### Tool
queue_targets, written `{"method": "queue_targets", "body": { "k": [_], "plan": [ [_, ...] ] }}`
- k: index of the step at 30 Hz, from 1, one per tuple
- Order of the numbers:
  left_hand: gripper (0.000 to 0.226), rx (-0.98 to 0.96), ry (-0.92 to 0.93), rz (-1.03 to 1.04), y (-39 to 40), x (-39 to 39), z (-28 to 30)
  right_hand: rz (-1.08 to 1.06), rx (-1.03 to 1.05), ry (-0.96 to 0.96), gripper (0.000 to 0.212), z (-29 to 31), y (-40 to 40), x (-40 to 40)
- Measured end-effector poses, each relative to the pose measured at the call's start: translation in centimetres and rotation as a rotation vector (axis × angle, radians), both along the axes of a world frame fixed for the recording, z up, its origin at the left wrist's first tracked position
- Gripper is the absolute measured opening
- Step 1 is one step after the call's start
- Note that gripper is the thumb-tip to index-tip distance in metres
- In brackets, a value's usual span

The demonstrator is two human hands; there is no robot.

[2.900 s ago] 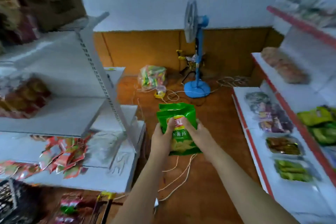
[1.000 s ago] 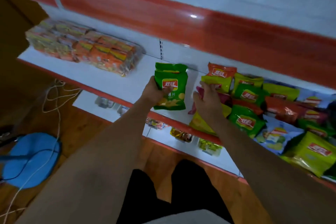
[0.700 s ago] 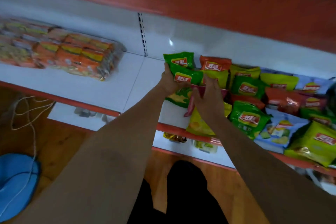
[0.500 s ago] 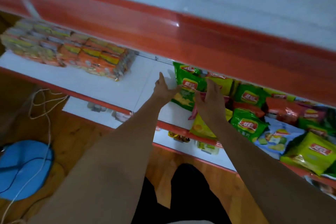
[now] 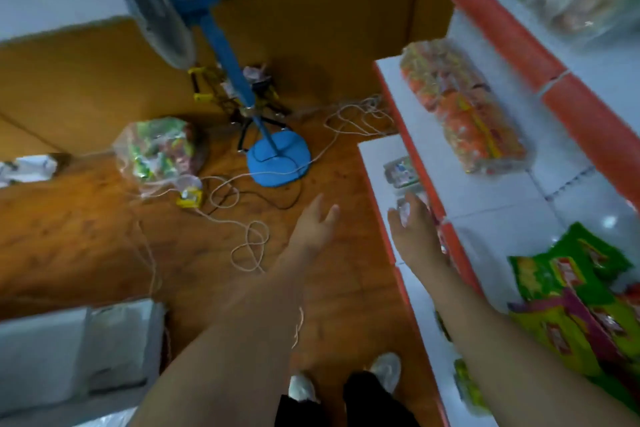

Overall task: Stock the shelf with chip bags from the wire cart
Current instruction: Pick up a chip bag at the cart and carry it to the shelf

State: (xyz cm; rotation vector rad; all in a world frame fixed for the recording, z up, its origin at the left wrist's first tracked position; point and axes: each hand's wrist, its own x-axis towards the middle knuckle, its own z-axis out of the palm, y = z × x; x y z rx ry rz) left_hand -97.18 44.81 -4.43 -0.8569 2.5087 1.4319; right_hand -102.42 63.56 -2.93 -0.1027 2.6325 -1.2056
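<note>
Both hands are empty and hang in the air with fingers loosely spread: the left hand over the wooden floor, the right hand in front of the red edge of the shelf on the right, not clearly touching it. The frame is blurred by motion, so finer finger detail cannot be told.

Nearest, at the bottom, two pale shoes stand on the floor below dark trouser legs. To the left, at the lower corner, is a white shelf unit; what it holds cannot be made out.

On the right shelf, near the right forearm, lies a cluster of chip bags, green, yellow-green and magenta, overlapping one another. The green bag at the front of the pile lies flat, its long axis running across the shelf's depth toward the back wall; which end is its top is unclear. Farther along the same shelf, well apart from them, lies a long clear-wrapped pack of orange snacks, its long axis running along the shelf. On the lower shelf, beyond the right fingertips, sits a small clear package, contents unreadable.

White cord loops across the floor. Beyond it a clear plastic sack holds colourful green and pink packets. A blue standing fan rises from its round base near the wall, tilted in this view. No wire cart is in sight.
</note>
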Motion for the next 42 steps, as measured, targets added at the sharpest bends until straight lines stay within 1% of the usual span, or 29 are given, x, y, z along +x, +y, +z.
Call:
{"method": "queue_targets", "body": {
  "k": [2, 5, 10, 14, 17, 19, 22, 26, 29, 32, 35, 39, 42],
  "plan": [
    [0.07, -0.035, 0.02, 0.108, -3.6, 5.4, 1.5, 0.143, -0.025, 0.0, 0.06, 0.8, -4.2, 3.0],
    [0.07, -0.052, 0.022, 0.311, -7.9, 15.0, 3.2, 0.362, -0.02, 0.013, 0.06, 2.7, -9.8, 9.5],
    [0.068, -0.124, 0.029, 0.56, -11.6, 34.5, 4.1, 0.636, -0.006, 0.044, 0.058, 4.4, -17.4, 24.1],
    [0.058, -0.137, 0.003, 0.78, -11.5, 52.6, 3.9, 0.892, -0.008, 0.037, 0.057, 4.3, -21.6, 38.7],
    [0.064, -0.092, -0.081, 1.003, -10.4, 65.2, 3.9, 1.114, 0.011, 0.046, 0.058, 4.0, -24.0, 49.1],
    [0.069, -0.085, -0.151, 1.108, -9.2, 72.8, 3.8, 1.22, 0.046, 0.039, 0.059, 3.7, -25.2, 55.4],
    [0.068, -0.103, -0.176, 1.274, -6.9, 82.0, 3.6, 1.394, 0.077, 0.055, 0.057, 2.9, -26.1, 63.7],
    [0.069, -0.018, -0.206, 1.472, -4.7, 89.6, 3.1, 1.613, 0.139, 0.044, 0.057, 1.9, -27.4, 71.5],
    [0.071, 0.003, -0.24, 1.527, -3.8, 92.5, 2.2, 1.728, 0.153, 0.064, 0.055, 1.1, -29.5, 75.5],
    [0.07, 0.023, -0.265, 1.583, -3.8, 94.5, 2.1, 1.813, 0.185, 0.043, 0.056, 0.5, -32.1, 79.1],
    [0.067, 0.04, -0.338, 1.604, -4.5, 96.8, 1.9, 1.843, 0.22, 0.004, 0.056, -0.3, -34.7, 82.7],
    [0.064, 0.083, -0.423, 1.619, -6.1, 99.8, 1.1, 1.855, 0.249, -0.104, 0.058, -2.4, -36.9, 86.7],
    [0.062, 0.119, -0.431, 1.619, -7.5, 102.0, -0.4, 1.842, 0.338, -0.111, 0.057, -4.4, -38.2, 88.7]
  ]
}}
